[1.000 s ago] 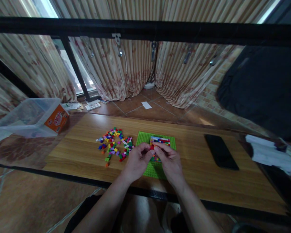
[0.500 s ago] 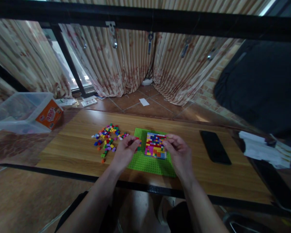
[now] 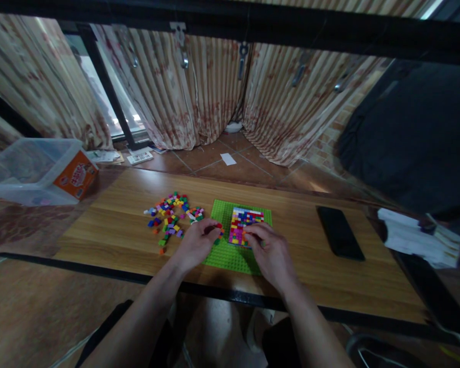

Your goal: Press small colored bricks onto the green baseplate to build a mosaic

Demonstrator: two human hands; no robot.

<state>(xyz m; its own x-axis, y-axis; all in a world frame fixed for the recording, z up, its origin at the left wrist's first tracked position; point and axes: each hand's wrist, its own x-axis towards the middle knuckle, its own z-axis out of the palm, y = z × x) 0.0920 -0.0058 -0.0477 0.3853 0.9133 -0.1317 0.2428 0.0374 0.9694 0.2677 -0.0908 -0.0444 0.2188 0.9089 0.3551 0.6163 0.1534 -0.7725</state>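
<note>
A green studded baseplate (image 3: 230,259) lies on the wooden table, bearing a patchwork of small coloured toy bricks (image 3: 237,221). My left hand (image 3: 199,241) is closed at the plate's left edge, with a few small toy bricks (image 3: 220,226), one of them red, showing at its fingertips. Over the lower right part of the patchwork, my right hand (image 3: 270,250) pinches with thumb and forefinger. What lies between those fingertips is too small to make out. Left of the plate, loose toy bricks (image 3: 171,223) in many colours are scattered, some close to my left hand.
A black phone (image 3: 339,232) lies on the table to the right. At the far left stands a clear plastic box (image 3: 34,174) with an orange label. White papers (image 3: 414,237) sit at the right end. Curtains (image 3: 210,97) hang beyond the table, behind a dark horizontal bar (image 3: 214,20).
My right hand has moved left, from the patchwork's right edge to over its lower part. My left hand stays beside the plate, still holding bricks. The view has shifted slightly.
</note>
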